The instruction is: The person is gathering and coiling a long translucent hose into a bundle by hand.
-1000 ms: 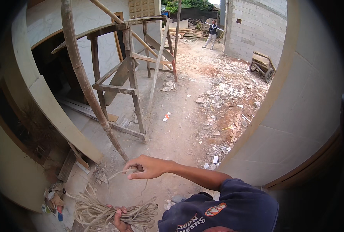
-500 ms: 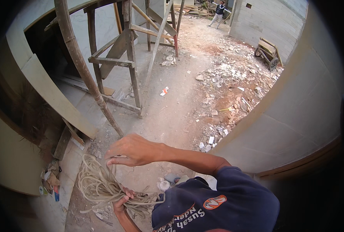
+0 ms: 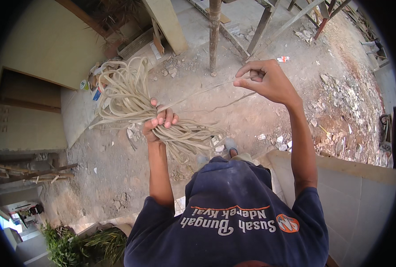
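- left hand (image 3: 161, 121): fingers wrapped round a big ol' rope bundle (image 3: 138, 112)
- right hand (image 3: 271, 82): fingers pinching one strand (image 3: 209, 90), pretty much straight between the hands

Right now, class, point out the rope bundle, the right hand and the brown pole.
Rope bundle (image 3: 138, 108), head view: on its looped coils.
Right hand (image 3: 270, 82), head view: on its middle.
Brown pole (image 3: 215, 36), head view: on its shaft.
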Tool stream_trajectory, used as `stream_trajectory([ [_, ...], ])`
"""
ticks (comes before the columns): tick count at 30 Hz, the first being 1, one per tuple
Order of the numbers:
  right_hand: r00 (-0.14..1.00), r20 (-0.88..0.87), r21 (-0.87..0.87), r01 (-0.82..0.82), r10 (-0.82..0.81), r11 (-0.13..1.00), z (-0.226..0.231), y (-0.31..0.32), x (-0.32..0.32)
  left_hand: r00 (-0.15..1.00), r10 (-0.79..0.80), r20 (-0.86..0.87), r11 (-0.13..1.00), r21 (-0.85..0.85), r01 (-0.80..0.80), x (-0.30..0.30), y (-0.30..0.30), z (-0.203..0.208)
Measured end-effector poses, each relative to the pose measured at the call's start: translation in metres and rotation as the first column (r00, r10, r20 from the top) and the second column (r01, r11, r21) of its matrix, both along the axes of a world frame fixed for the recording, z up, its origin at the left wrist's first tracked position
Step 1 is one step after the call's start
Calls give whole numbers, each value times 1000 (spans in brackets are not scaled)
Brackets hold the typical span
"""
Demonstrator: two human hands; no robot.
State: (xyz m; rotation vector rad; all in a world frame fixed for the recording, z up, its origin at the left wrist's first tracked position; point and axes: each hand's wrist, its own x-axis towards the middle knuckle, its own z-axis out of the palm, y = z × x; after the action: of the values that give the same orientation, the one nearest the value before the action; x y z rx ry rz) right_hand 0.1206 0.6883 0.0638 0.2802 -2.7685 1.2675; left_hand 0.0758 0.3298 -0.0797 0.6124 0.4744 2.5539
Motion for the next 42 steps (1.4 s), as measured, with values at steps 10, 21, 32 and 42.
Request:
stream_trajectory([
  [10, 973, 138, -651, -52, 186, 757, -19, 20, 5, 949, 308, -62, 938, -146, -314, -4, -80, 35],
  [21, 873, -356, -439, -471, 334, 765, 114, -126, -15, 920, 198, -338, 388, -835, -390, 14, -10, 44],
  [32, 920, -312, -268, -325, 238, 907, 76, -84, 4, 945, 322, -51, 602, -759, -246, 21, 66, -28],
  [42, 972, -231, -249, -96, 37, 964, 44, -31, 22, 982, 179, 59, 913, -381, -143, 17, 122, -25],
])
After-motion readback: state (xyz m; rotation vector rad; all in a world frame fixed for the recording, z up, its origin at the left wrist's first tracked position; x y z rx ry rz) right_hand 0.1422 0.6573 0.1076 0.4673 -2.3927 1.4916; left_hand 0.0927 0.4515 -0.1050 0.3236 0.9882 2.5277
